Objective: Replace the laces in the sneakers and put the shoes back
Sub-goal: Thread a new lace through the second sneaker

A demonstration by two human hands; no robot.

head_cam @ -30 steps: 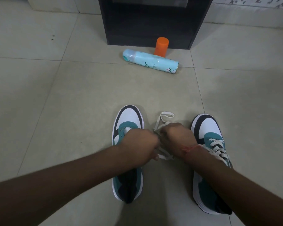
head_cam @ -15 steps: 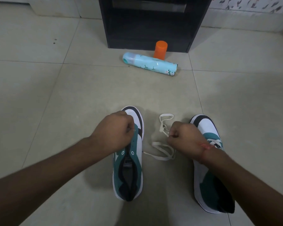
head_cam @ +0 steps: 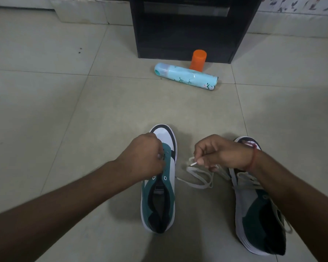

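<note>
1. The unlaced sneaker (head_cam: 160,178) lies flat on the tiled floor (head_cam: 64,110), toe pointing toward the black cabinet (head_cam: 189,29); I take it that it is set this way so the eyelets face up for threading.
2. The left hand (head_cam: 143,157) sits on top of this sneaker near the toe end, fingers curled down onto the green eyelet strip, apparently steadying it or opening an eyelet. Exactly what the fingertips pinch is hidden.
3. The white shoelace (head_cam: 199,176) lies looped on the floor just to the right of the unlaced sneaker, one end running to its side.
4. The right hand (head_cam: 220,154) pinches the lace's stiff tip between thumb and forefinger, the other fingers curled, seemingly ready to feed it.
5. The laced sneaker (head_cam: 257,214) stands further right of the unlaced one, partly under the right wrist.
6. Beyond the unlaced sneaker's toe, a pale blue spray can (head_cam: 186,76) lies on its side with an orange cap (head_cam: 197,59) upright behind it, against the cabinet.
</note>
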